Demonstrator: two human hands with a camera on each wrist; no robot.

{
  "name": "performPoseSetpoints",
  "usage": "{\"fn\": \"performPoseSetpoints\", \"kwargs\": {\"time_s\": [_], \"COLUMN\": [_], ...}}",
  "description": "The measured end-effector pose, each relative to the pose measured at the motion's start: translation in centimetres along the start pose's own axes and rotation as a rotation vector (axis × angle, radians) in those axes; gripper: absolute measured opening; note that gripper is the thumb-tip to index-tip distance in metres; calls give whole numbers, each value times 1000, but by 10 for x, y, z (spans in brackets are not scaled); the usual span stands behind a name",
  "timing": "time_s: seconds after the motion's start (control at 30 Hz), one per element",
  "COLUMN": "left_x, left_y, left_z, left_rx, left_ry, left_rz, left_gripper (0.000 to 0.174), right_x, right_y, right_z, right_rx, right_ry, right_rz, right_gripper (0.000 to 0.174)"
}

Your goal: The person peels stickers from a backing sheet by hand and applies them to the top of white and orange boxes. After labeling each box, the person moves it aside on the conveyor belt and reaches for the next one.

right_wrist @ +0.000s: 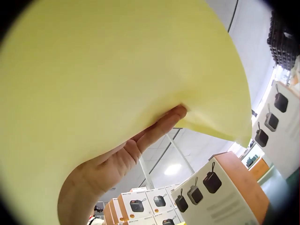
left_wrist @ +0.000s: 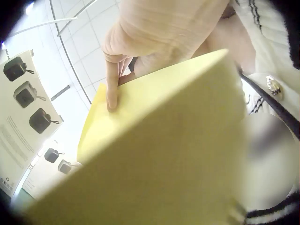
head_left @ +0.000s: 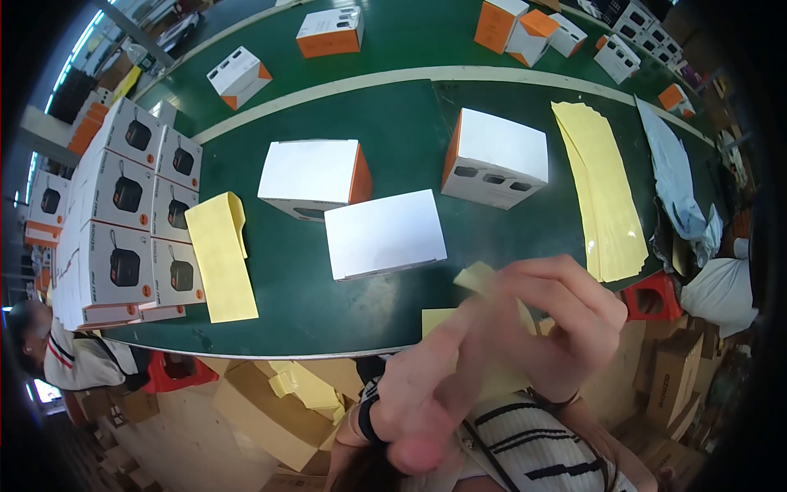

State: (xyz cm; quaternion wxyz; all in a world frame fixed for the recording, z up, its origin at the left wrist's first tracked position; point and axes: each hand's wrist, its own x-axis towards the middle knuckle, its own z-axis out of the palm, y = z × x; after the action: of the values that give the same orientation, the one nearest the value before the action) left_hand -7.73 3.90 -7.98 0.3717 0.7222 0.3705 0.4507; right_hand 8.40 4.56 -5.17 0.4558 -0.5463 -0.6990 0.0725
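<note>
In the head view a yellow sheet (head_left: 502, 379) is held up near the chest, partly hidden behind both hands. My left hand (head_left: 430, 373) is blurred and holds it on the left; my right hand (head_left: 566, 316), fingers bent, grips it on the right. The yellow sheet (left_wrist: 159, 154) fills much of the left wrist view, where a hand (left_wrist: 159, 37) pinches its upper edge. Another view of the sheet (right_wrist: 112, 70), in the right wrist view, shows a hand (right_wrist: 110, 171) with fingers against its underside. Beyond the hands stands a white box (head_left: 385, 234).
Two more boxes (head_left: 311, 172) (head_left: 496, 156) stand on the green table (head_left: 287, 303). Stacked speaker boxes (head_left: 123, 205) and a folded yellow sheet (head_left: 221, 258) are left; a yellow pile (head_left: 602, 193) lies right. A carton (head_left: 266, 414) is below the edge.
</note>
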Motion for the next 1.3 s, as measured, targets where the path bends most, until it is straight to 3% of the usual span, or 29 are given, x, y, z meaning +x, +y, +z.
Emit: {"fn": "performPoseSetpoints", "kwargs": {"time_s": [0.33, 0.5, 0.73, 0.8, 1.0, 1.3], "left_x": [9, 9, 8, 9, 17, 22], "left_y": [-2, 0, 0, 1, 1, -9], "left_z": [0, 3, 4, 11, 18, 18], "left_rx": [-51, -54, -61, -62, -67, -105], "left_ry": [16, 45, 101, 117, 168, 146], "left_rz": [71, 120, 169, 182, 227, 283], "left_gripper": [41, 41, 41, 41, 41, 42], "right_x": [1, 1, 6, 8, 7, 10], "right_y": [6, 12, 7, 3, 6, 8], "right_z": [3, 0, -11, -12, -12, -17], "right_rx": [116, 266, 275, 231, 225, 315], "right_ry": [61, 20, -34, -53, -55, -60], "right_rz": [35, 190, 202, 101, 31, 128], "right_gripper": [21, 19, 22, 25, 27, 22]}}
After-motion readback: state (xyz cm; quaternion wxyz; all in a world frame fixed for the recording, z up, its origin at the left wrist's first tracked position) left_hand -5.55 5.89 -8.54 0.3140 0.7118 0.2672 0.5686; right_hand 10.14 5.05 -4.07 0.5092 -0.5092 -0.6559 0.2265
